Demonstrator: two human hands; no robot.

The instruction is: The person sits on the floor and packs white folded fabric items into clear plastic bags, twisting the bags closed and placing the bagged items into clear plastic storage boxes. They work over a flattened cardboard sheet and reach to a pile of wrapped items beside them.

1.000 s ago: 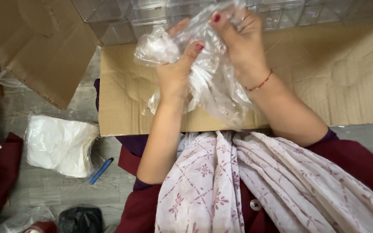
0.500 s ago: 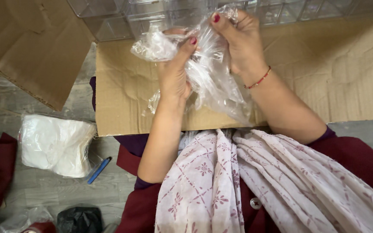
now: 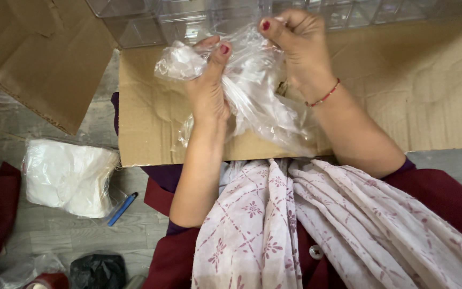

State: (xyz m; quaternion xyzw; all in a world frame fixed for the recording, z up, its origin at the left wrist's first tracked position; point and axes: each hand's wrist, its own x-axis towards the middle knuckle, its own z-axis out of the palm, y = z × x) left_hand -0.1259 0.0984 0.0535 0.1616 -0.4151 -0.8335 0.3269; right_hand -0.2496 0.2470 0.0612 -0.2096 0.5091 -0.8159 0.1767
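Your left hand (image 3: 207, 88) and right hand (image 3: 298, 45), both raised with fingers pinched shut, grip the crumpled clear plastic bag (image 3: 252, 101) above the flat brown cardboard sheet (image 3: 434, 91), near its far edge.

Crumpled clear plastic bag (image 3: 252, 96), above cardboard sheet (image 3: 434, 96)

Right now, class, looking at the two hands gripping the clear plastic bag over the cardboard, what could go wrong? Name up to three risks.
1. Both the left hand and right hand pinch the thin clear plastic bag; pulled apart, it might tear.
2. Whatever is inside, which cannot be made out, could spill onto the cardboard sheet.
3. The clear plastic containers stand right behind the hands; a sudden jerk could knock them.
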